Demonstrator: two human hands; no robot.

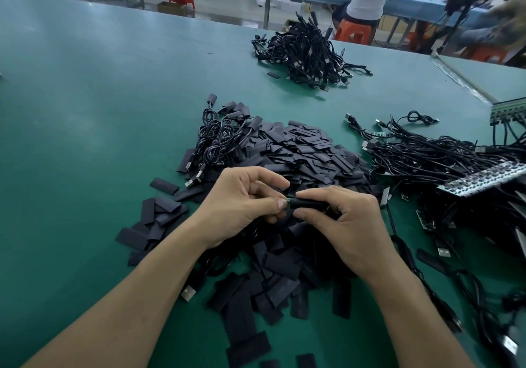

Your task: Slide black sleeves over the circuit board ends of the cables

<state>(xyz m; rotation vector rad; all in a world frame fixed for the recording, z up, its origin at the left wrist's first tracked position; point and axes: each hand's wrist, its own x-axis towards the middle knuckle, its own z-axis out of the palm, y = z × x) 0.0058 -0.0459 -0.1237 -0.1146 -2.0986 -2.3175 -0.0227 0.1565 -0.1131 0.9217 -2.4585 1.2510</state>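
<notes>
Sleeve (308,204) pinched between right hand (350,225) thumb and fingers; left hand (242,205) pinches board tip (288,200) at sleeve's left end.

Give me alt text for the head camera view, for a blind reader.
The right hand pinches a black sleeve while the left hand pinches the circuit board end poking from it, above a green table. A heap of loose black sleeves lies under and beyond the hands, with tangled black USB cables to the right.
</notes>
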